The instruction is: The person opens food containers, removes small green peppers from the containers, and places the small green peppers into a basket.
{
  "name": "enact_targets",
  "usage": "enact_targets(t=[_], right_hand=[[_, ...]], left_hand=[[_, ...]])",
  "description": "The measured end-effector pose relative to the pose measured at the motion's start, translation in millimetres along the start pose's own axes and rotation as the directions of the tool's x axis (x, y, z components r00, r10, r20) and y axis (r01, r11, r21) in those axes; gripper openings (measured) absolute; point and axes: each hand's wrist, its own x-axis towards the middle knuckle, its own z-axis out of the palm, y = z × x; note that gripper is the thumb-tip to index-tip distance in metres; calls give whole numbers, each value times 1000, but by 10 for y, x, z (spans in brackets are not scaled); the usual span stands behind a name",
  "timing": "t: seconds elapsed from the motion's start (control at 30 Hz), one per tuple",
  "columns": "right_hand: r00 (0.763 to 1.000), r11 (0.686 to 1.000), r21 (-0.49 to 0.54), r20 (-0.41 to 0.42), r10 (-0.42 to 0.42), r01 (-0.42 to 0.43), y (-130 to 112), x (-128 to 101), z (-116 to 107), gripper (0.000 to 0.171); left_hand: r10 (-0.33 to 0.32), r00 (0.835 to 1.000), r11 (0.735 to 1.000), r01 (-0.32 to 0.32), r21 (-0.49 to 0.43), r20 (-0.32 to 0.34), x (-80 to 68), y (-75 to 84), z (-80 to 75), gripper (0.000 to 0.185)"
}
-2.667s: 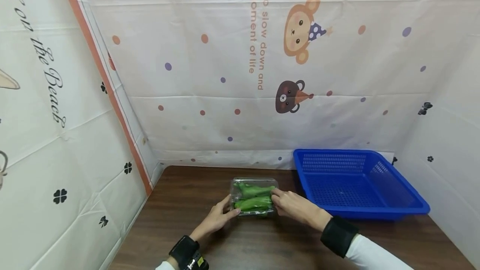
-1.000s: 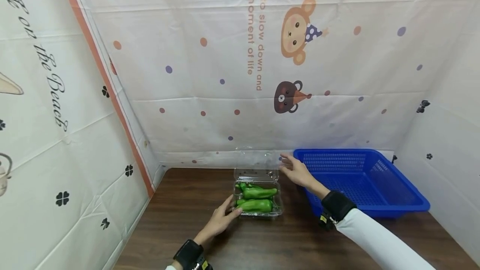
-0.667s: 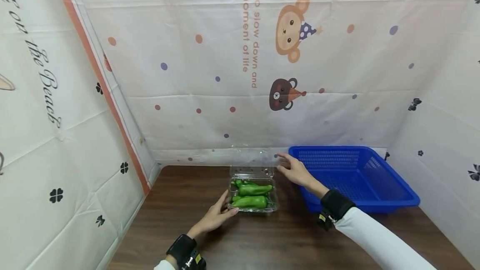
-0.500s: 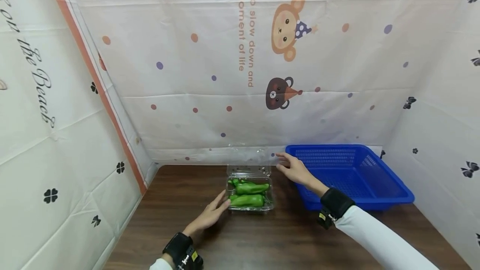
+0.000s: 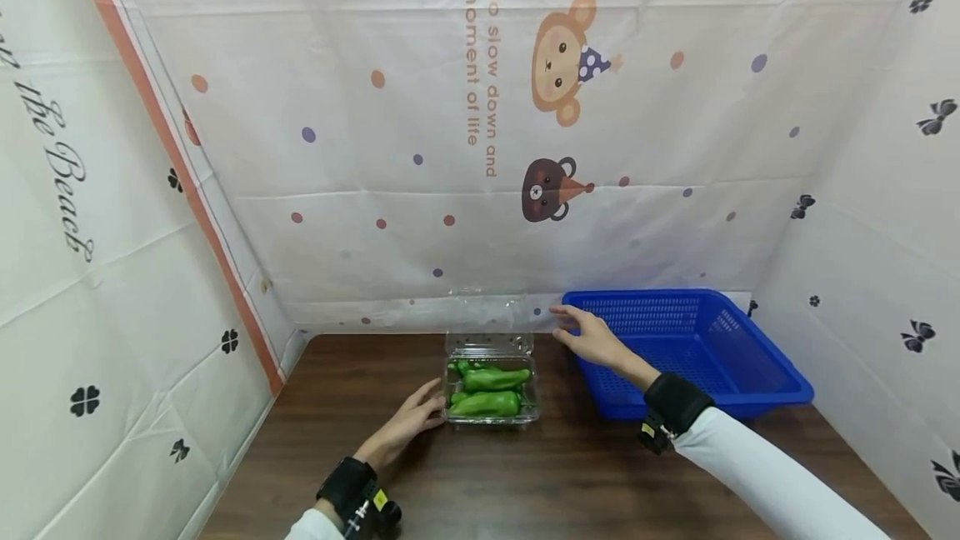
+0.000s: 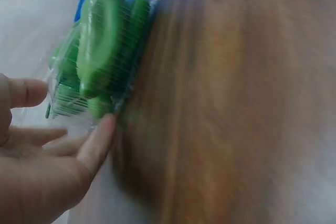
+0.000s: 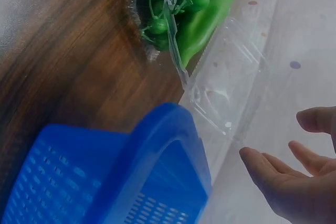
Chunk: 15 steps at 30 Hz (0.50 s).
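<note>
A clear plastic clamshell box (image 5: 529, 417) stands on the table with its see-through lid (image 5: 489, 315) raised at the back. Several green peppers (image 5: 487, 403) lie inside it. At the box's left side is my left hand (image 5: 405, 425), fingers extended and relaxed; in the left wrist view a fingertip lies right by the box's lower end, and contact is unclear. To the right of the lid hovers my right hand (image 5: 592, 342), fingers loosely spread and holding nothing. The right wrist view also shows this right hand (image 7: 299, 182) apart from the lid.
A blue perforated plastic basket (image 5: 772, 397) stands at the right of the brown wooden table (image 5: 480, 490), partly behind the right arm. Printed white cloth (image 5: 375, 257) hangs behind the table and on both sides.
The lid was down with both hands at the box; now it stands raised. My right hand has moved up and right off it. My left hand has drawn slightly left. The head view has shifted.
</note>
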Motion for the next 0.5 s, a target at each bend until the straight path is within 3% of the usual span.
enact_targets(t=[0.1,0.23,0.5], right_hand=[[1000,1000,-5,14,-16,17,-19,39,38,48],[997,997,-32,47,-68,70,-40,67,79,50],[971,964,-141,116,-208,224,-211,114,272,37]], left_hand=[[-19,1000,999,18,-50,-15,74,7,-11,68],[-37,999,996,38,-84,14,162,-6,-7,67],[-39,999,995,39,-95,2,168,3,-44,66]])
